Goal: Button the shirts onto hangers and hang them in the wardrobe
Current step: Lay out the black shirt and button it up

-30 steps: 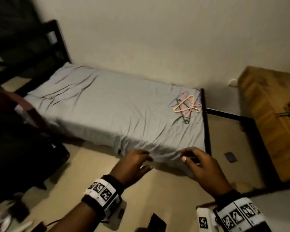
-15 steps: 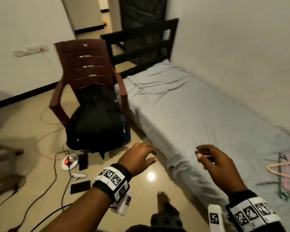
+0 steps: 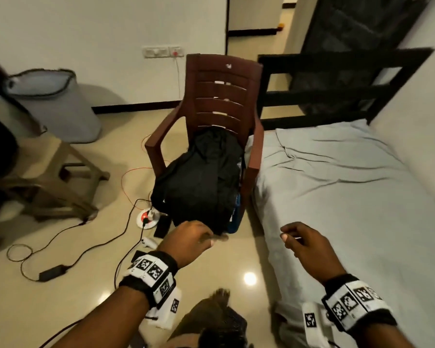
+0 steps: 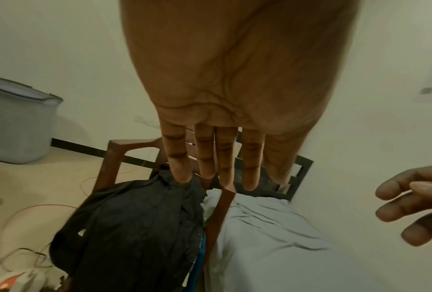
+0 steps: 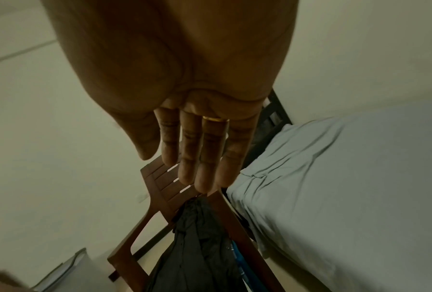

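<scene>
A black band (image 3: 148, 277) was worn on the left wrist, with white squares on it that had black block patterns. A small white box (image 3: 167, 310) with one more pattern square was fixed under that wrist. The same kind of black band (image 3: 357, 305) and white box (image 3: 312, 320) were worn on the right wrist. A gold ring (image 5: 216, 119) was seen on one finger of the right hand (image 5: 184, 98). Both forearms were bare, and one bare foot (image 3: 220, 296) was seen.

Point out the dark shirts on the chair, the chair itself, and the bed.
dark shirts (image 3: 201, 182): head view, middle of the heap on the seat.
chair (image 3: 221, 79): head view, upper backrest slat.
bed (image 3: 337, 197): head view, bare grey sheet.
</scene>
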